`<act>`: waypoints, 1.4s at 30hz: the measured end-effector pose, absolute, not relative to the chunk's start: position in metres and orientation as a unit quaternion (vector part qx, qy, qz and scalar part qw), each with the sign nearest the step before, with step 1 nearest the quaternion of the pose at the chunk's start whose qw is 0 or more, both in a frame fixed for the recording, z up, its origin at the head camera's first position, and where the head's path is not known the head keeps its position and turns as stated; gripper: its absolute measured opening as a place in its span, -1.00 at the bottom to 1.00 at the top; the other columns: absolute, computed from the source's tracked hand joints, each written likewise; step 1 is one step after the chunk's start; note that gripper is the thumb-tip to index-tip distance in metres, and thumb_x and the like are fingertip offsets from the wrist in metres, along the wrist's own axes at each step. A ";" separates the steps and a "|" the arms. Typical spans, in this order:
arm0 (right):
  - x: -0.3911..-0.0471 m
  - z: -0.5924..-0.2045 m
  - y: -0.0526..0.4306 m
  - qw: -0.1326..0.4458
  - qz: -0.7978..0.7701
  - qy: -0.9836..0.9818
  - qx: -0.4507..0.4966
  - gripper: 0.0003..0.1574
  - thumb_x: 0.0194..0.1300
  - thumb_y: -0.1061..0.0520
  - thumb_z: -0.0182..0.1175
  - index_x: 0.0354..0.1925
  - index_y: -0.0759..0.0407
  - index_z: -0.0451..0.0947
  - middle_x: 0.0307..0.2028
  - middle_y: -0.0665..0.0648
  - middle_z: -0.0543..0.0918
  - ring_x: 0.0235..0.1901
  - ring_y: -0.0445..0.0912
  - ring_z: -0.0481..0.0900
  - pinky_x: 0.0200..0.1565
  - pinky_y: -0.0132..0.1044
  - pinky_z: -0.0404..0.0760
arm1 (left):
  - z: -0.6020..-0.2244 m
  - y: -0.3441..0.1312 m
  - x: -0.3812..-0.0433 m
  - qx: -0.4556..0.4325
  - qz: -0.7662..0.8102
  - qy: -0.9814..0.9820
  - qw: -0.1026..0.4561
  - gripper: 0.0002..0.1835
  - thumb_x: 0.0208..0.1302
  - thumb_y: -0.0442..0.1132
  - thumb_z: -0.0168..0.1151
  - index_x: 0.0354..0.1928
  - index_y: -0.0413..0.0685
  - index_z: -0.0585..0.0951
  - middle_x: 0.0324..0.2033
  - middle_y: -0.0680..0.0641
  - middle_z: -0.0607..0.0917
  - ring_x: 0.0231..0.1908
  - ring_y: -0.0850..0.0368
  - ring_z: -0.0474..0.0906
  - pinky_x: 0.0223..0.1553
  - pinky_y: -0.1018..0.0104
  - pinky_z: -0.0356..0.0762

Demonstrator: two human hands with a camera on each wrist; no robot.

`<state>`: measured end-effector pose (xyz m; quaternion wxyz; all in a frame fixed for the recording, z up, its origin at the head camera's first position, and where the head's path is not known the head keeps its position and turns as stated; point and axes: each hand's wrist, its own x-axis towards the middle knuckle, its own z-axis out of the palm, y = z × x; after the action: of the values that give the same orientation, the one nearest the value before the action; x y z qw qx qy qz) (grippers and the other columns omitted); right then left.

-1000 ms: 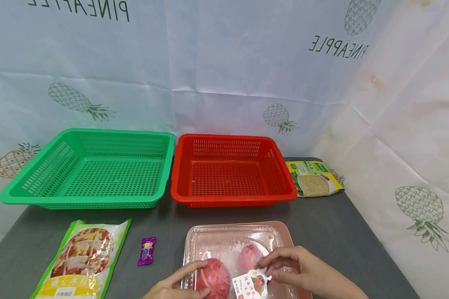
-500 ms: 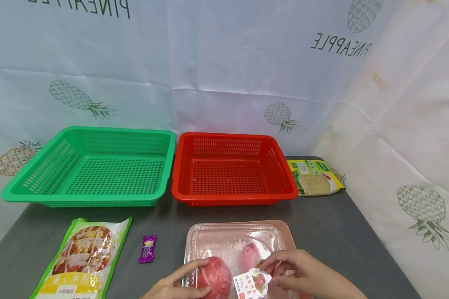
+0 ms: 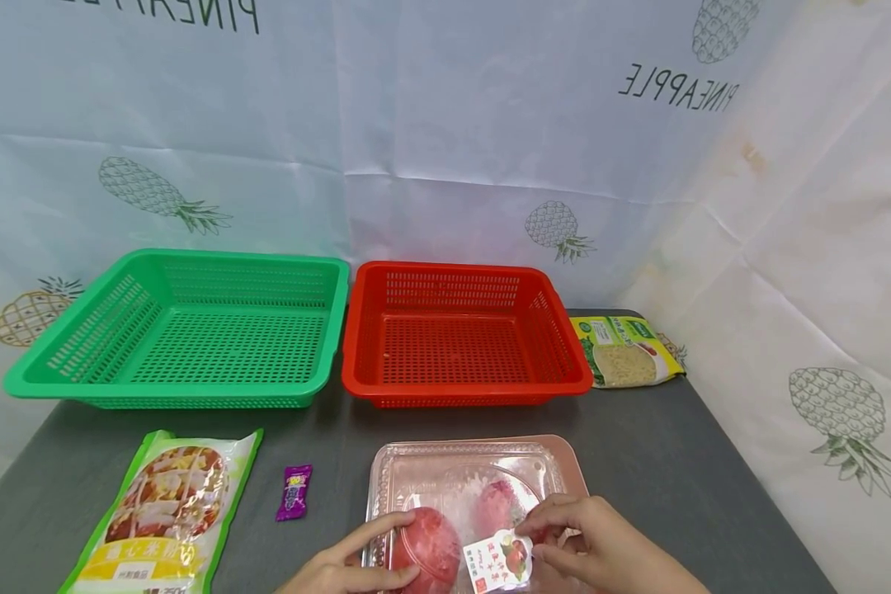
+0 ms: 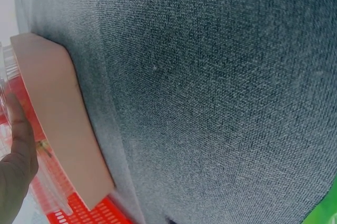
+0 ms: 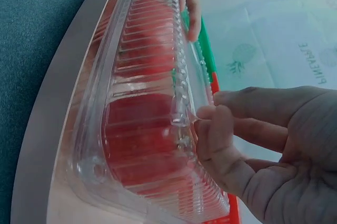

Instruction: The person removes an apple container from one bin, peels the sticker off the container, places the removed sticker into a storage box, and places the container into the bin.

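A clear plastic container [image 3: 453, 456] with several red apples [image 3: 426, 551] inside sits on a pinkish board [image 3: 568, 462] near the front of the table. On its lid lies a white label [image 3: 493, 561] with printed apples. My right hand [image 3: 590, 540] pinches the label's right corner between thumb and fingers. The left hand [image 3: 349, 561] rests on the container's left side, index finger and thumb spread straight over the lid. In the right wrist view, the fingertips of the right hand [image 5: 253, 140] meet at the lid's top. The container's near edge is cut off.
A green basket [image 3: 215, 396] and a red basket [image 3: 464, 392] stand side by side at the back. A yellow-green packet [image 3: 627, 355] lies right of the red one. Left of the container are a small purple wrapped sweet [image 3: 294, 493] and a large food bag [image 3: 167, 511].
The label's right corner has shifted slightly left in my right hand's pinch. The left hand stays on the container. The whole head view has moved a little.
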<state>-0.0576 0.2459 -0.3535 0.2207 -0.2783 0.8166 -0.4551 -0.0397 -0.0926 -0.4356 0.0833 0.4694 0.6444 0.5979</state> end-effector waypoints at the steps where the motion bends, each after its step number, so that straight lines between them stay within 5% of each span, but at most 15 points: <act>1: -0.058 -0.354 0.245 0.214 -0.448 0.820 -0.284 -0.70 0.29 0.15 0.24 -0.04 0.27 0.63 -0.21 0.01 0.66 -0.31 -0.32 0.52 -0.36 -0.39 0.64 | -0.436 -0.093 -0.040 0.468 0.605 0.638 0.091 -0.54 0.29 -0.42 0.19 0.24 -0.13 0.48 0.35 -0.18 0.17 0.22 0.11 0.32 -0.11 0.28 0.61; 9: -0.058 -0.355 0.242 0.182 -0.414 0.829 -0.330 -0.86 0.29 0.25 0.23 -0.17 0.16 0.66 -0.27 -0.10 0.64 -0.33 -0.38 0.48 -0.41 -0.42 0.60 | -0.438 -0.094 -0.040 0.483 0.577 0.656 0.053 -0.58 0.26 -0.41 0.23 0.18 -0.13 0.55 0.34 -0.20 0.20 0.19 0.09 0.36 -0.14 0.30 0.62; 18: -0.052 -0.361 0.240 0.146 -0.467 0.809 -0.325 -0.84 0.30 0.26 0.22 -0.14 0.25 0.62 -0.25 0.11 0.68 -0.33 -0.29 0.59 -0.36 -0.37 0.66 | -0.437 -0.093 -0.040 0.473 0.600 0.641 0.078 -0.56 0.25 -0.45 0.22 0.19 -0.12 0.54 0.35 -0.16 0.19 0.23 0.14 0.31 -0.08 0.25 0.60; 29: -0.052 -0.355 0.230 0.223 -0.456 0.822 -0.257 -0.86 0.31 0.14 0.23 -0.18 0.16 0.63 -0.36 -0.12 0.66 -0.46 -0.35 0.54 -0.37 -0.42 0.63 | -0.436 -0.093 -0.040 0.500 0.527 0.687 0.018 -0.53 0.22 -0.36 0.29 0.20 -0.06 0.54 0.33 -0.20 0.23 0.28 0.16 0.22 -0.09 0.45 0.56; 42: -0.052 -0.357 0.234 0.199 -0.424 0.837 -0.285 -0.87 0.28 0.16 0.26 -0.21 0.18 0.64 -0.35 -0.13 0.62 -0.44 -0.40 0.50 -0.38 -0.44 0.62 | -0.438 -0.094 -0.040 0.494 0.518 0.699 0.004 -0.55 0.22 -0.34 0.30 0.18 -0.06 0.57 0.33 -0.20 0.24 0.24 0.11 0.28 -0.11 0.46 0.57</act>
<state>-0.0516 0.2338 -0.3565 0.1987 -0.2847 0.8366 -0.4238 -0.0403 -0.0945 -0.4383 0.0038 0.4942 0.6985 0.5175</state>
